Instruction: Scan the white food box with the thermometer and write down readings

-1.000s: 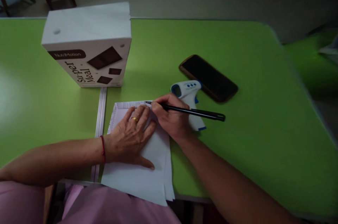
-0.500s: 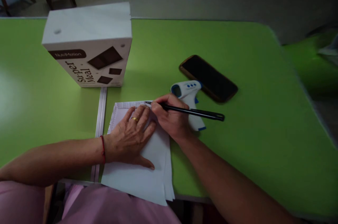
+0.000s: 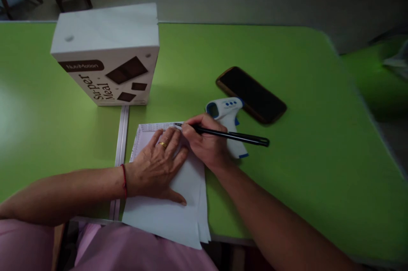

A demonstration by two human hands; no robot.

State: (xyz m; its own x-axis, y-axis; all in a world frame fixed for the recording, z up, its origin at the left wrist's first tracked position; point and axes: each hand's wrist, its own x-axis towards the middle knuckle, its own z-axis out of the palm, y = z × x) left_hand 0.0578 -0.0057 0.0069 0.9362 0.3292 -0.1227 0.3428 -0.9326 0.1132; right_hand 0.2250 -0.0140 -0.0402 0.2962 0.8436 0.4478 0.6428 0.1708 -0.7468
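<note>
Remotely, I see left hand (image 3: 156,166) splayed flat, likely steadying paper (image 3: 168,222); right hand (image 3: 208,145) pinches pen (image 3: 244,136) near tip (image 3: 178,124), presumably for control

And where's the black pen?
In the head view, the pen is in the right hand, its tip near the far edge of the paper, beside the left hand.

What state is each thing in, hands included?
Paper: stacked sheets, writing along far and left edges
Pen: slanted, tip at the paper's far edge
Left hand: spread flat on the paper
Right hand: closed around the pen
Box: standing, top closed
Phone: lying flat, screen dark
Thermometer gun: lying on its side, partly behind right hand
</note>
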